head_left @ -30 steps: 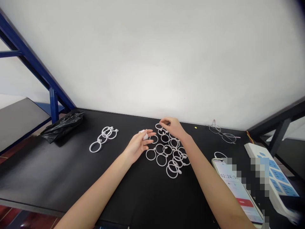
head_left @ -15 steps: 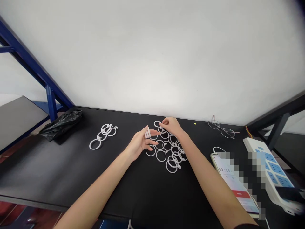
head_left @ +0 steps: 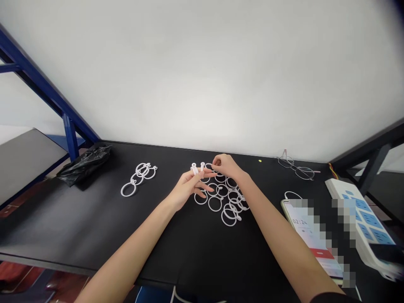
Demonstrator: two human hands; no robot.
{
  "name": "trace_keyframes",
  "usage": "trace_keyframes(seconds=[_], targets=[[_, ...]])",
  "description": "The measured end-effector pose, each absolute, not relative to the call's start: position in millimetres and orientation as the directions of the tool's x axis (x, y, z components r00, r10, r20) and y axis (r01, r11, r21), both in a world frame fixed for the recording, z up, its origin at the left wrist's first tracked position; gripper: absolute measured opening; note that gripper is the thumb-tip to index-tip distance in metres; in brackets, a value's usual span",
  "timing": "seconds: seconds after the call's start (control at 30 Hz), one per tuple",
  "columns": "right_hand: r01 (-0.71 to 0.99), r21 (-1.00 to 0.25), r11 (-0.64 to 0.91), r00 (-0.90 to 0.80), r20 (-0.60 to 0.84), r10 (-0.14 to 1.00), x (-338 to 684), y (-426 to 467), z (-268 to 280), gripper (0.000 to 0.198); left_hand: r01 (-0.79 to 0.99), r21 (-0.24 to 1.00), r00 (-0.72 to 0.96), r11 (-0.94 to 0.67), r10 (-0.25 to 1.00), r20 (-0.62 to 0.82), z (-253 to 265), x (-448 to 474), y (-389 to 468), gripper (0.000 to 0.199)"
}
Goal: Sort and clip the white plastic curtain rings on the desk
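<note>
My left hand (head_left: 184, 188) holds several white curtain rings (head_left: 195, 169), their small eyelets sticking up past the thumb and index finger; its other fingers are spread. Beside it on the right, my right hand (head_left: 229, 166) has thumb and fingers pinched at a white curtain ring (head_left: 208, 164) at the far end of a loose pile. The contact point is partly hidden by the fingers. Overlapping rings of the pile (head_left: 229, 225) lie under and in front of both hands. A smaller group of the same rings (head_left: 128, 196) lies apart at the left.
Everything rests on a black table (head_left: 94, 227) against a white wall. A black plastic bag (head_left: 83, 164) is at the far left. On the right are eyeglasses (head_left: 304, 172), a phone (head_left: 315, 240) with a cable, and a white power strip (head_left: 362, 223).
The rings in my left hand have turned, so their eyelets now show upward. My right hand has stayed at the far end of the pile. The view has shifted slightly.
</note>
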State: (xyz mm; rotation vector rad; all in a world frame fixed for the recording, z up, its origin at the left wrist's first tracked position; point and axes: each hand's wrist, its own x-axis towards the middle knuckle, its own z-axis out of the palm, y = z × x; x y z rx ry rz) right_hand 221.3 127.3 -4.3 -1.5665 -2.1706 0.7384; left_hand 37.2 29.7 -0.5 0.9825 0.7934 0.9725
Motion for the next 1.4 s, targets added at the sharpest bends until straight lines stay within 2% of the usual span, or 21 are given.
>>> trace_keyframes(seconds=[0.07,0.17,0.3,0.6,0.7,0.9,0.97,1.03,1.1,1.13,1.27,1.33,1.4], targets=[[0.699,-0.656,0.284,-0.366,0.014,0.931,219.2,121.9,8.4,0.007,-0.264,0.949,0.351,0.173,0.934,-0.073,1.6,37.6,28.6,0.036],[0.456,-0.811,0.367,-0.411,0.174,0.895,214.0,109.2,34.4,0.015,-0.342,0.921,0.321,0.185,0.944,-0.070,5.4,37.2,27.7,0.036],[0.399,-0.786,0.472,-0.475,0.263,0.840,205.9,94.3,58.1,0.014,-0.498,0.818,0.346,0.289,0.931,-0.118,9.2,36.0,27.9,0.043],[0.268,-0.723,0.637,-0.502,0.459,0.733,197.5,93.8,49.5,0.006,-0.603,0.734,0.312,0.314,0.939,-0.145,8.6,34.3,30.4,0.041],[0.254,-0.754,0.606,-0.515,0.424,0.744,195.4,92.6,49.6,0.008,-0.638,0.690,0.316,0.342,0.933,-0.171,10.9,32.9,31.2,0.041],[0.303,-0.875,0.378,-0.453,0.217,0.865,203.6,106.8,30.6,0.020,-0.675,0.606,0.358,0.422,0.905,-0.232,13.6,30.0,33.6,0.042],[0.473,-0.811,0.344,-0.451,0.113,0.885,207.0,112.8,19.3,0.019,-0.657,0.640,0.344,0.400,0.913,-0.218,11.6,30.4,34.0,0.040],[0.613,-0.687,0.391,-0.521,0.021,0.853,206.6,115.4,9.1,0.012,-0.612,0.710,0.323,0.348,0.930,-0.178,8.8,31.7,33.8,0.039],[0.704,-0.565,0.430,-0.537,-0.028,0.843,202.5,114.7,2.0,0.004,-0.556,0.780,0.310,0.286,0.942,-0.124,6.5,33.7,33.1,0.042],[0.730,-0.529,0.433,-0.534,-0.046,0.844,199.9,113.7,-0.1,0.007,-0.532,0.806,0.311,0.260,0.945,-0.100,5.9,34.7,32.6,0.046],[0.738,-0.523,0.426,-0.529,-0.057,0.847,196.5,112.5,0.9,0.013,-0.488,0.847,0.313,0.209,0.948,-0.054,6.9,37.4,31.1,0.059],[0.698,-0.590,0.406,-0.509,-0.009,0.861,201.3,114.6,6.5,0.009,-0.480,0.854,0.286,0.200,0.956,-0.064,8.2,37.8,31.0,0.062],[0.598,-0.718,0.357,-0.421,0.097,0.902,207.6,116.8,14.3,0.014,-0.482,0.855,0.239,0.192,0.968,-0.083,9.0,37.6,31.3,0.061]])
